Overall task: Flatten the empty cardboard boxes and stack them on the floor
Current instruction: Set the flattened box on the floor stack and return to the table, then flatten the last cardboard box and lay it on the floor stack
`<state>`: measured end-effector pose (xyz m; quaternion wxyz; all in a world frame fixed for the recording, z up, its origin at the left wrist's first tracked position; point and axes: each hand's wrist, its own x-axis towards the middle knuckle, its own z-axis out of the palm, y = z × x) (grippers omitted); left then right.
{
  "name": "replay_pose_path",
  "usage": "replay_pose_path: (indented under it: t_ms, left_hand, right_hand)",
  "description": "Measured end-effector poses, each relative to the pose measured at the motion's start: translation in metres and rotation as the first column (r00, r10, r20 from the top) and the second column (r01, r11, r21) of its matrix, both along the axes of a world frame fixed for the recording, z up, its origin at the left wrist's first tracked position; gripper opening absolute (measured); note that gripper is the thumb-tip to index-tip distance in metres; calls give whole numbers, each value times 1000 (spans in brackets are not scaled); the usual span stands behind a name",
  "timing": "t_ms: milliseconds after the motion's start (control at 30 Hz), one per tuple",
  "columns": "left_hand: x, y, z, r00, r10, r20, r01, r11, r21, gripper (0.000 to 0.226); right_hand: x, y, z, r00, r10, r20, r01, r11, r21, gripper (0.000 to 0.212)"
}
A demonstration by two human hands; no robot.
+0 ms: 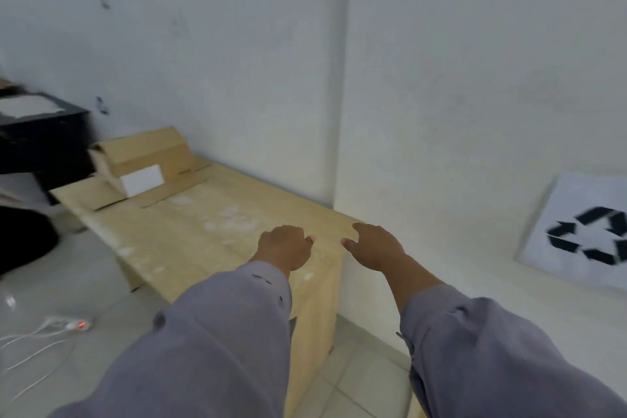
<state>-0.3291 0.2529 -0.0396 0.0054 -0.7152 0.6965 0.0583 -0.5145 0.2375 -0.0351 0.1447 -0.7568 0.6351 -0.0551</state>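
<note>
A brown cardboard box (142, 154) with a white label lies at the far end of a light wooden table (190, 234), against the wall. It rests on a flat sheet of cardboard (169, 188) with loose flaps. My left hand (283, 248) hovers palm down over the near end of the table, its fingers bent loosely and holding nothing. My right hand (376, 246) is beside it at the table's right corner, also palm down and empty, with the thumb pointing toward the left hand. Both hands are well short of the box. The view is slightly blurred.
A white sign with a black recycling symbol (583, 234) leans on the right wall above the tiled floor (359, 380). A black cabinet (44, 139) stands at the far left. White cables and a power strip with a red light (73, 325) lie on the floor at left.
</note>
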Motion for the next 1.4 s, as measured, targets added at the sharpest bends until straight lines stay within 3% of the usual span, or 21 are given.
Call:
replay_pose_path:
  t_ms: [267, 533, 867, 1400]
  left_hand:
    - [157, 52, 4, 978, 198, 64, -200, 979, 24, 59]
    - [245, 47, -26, 956, 289, 45, -291, 953, 79, 59]
    - [340, -74, -24, 959, 273, 70, -273, 962, -16, 53]
    - [535, -229, -30, 969, 243, 35, -242, 970, -12, 51]
  right_hand:
    - [160, 9, 5, 980, 194, 45, -193, 981, -15, 62]
    - [256, -7, -21, 954, 300, 7, -300, 953, 43, 63]
    - [371, -124, -37, 943, 331, -36, -330, 944, 26, 57]
    - [577, -282, -43, 927, 372, -42, -370, 928, 36, 55]
